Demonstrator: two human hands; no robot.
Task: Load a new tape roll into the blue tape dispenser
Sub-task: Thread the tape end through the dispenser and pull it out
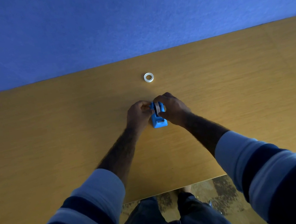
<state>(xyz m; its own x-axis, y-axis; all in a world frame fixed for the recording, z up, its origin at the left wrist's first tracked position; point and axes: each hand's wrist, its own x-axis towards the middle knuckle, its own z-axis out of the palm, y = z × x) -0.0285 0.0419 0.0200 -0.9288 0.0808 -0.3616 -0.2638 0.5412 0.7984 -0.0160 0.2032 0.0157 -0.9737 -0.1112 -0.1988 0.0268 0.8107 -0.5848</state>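
Head view: blue tape dispenser (pixel 158 119) standing on the wooden table (pixel 236 89), near the middle, cutter end toward the person. Left hand (pixel 138 115) curls against the dispenser's left side, fingertips pinching at the hub; right hand (pixel 174 108) wraps the right side, thumb laid on the body. A roll (pixel 157 107) sits upright between the side walls, apparently seated or nearly so. A white ring (pixel 148 77), either an empty core or a second roll, lies flat farther away, well apart from both hands. Risks, as judged: the spindle may not drop fully into its slots if pressed unevenly, leaving the roll tilted; the light dispenser could tip or slide if the grip slackens; the free tape end, not visible, may stick back onto the roll.
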